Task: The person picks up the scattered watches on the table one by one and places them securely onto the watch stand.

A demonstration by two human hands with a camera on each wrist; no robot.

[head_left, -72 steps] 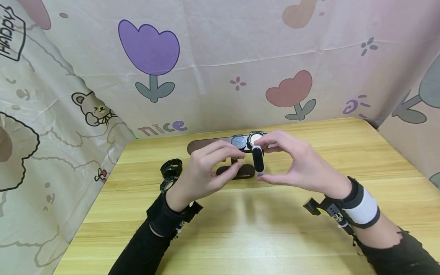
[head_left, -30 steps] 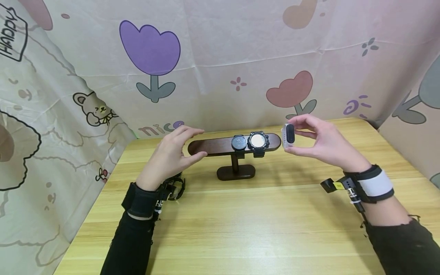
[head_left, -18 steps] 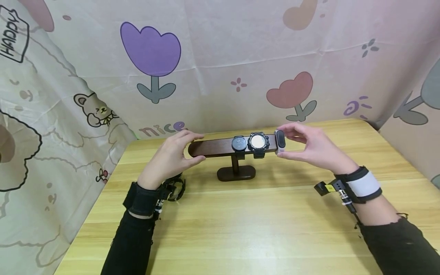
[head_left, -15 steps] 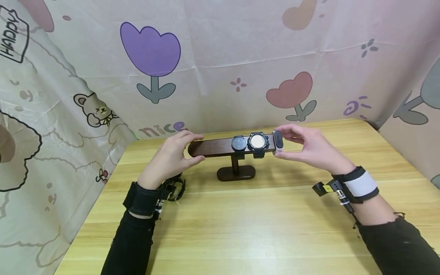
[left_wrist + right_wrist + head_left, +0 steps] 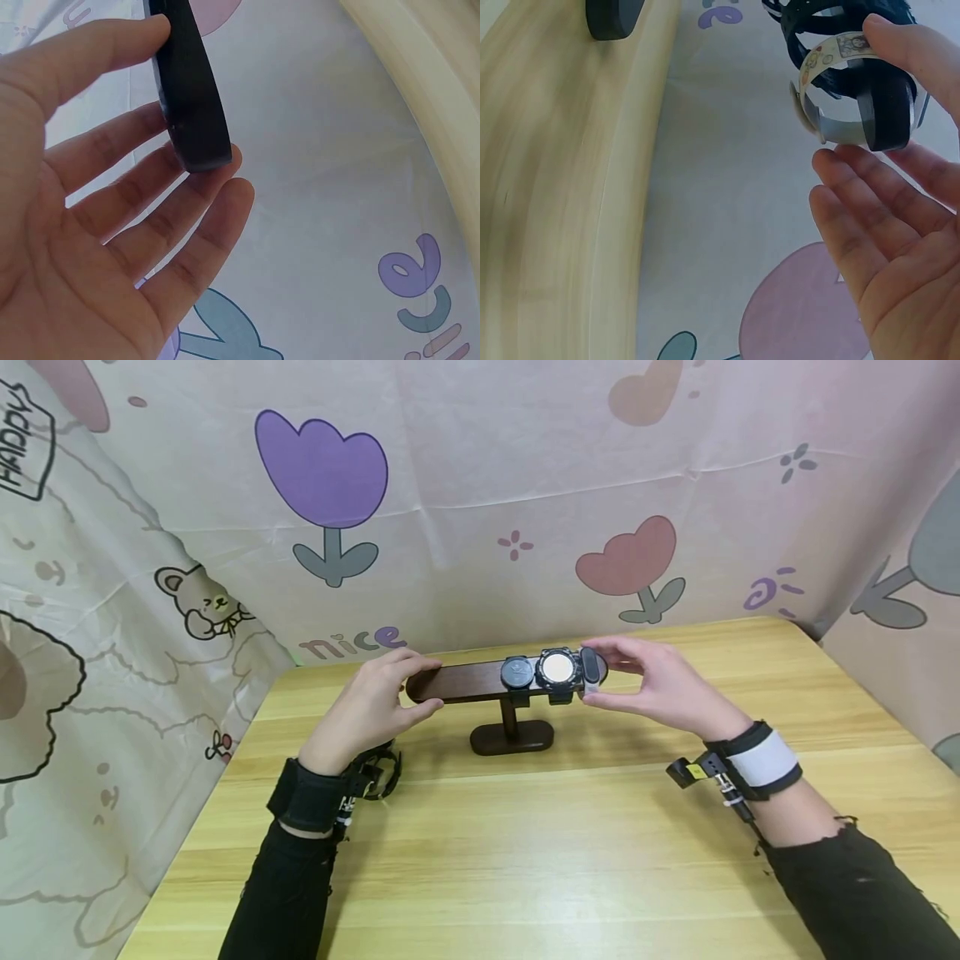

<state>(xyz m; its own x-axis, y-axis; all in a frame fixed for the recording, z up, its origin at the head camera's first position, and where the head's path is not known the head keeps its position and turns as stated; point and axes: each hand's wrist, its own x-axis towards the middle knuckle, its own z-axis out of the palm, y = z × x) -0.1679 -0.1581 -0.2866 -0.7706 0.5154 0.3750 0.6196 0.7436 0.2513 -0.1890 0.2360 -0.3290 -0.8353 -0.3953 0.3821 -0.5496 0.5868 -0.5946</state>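
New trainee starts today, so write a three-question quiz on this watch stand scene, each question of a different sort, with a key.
1. True or false: the left hand holds the left end of the dark wooden watch stand.
2. Which does the right hand hold at the bar's right end? A) a round black watch B) a fitness band with a white strap C) nothing
3. Fill in: apart from the band, ___ round watches sit on the bar.

Key
1. True.
2. B, the fitness band.
3. Two: the dark-faced watch and the white-faced watch.
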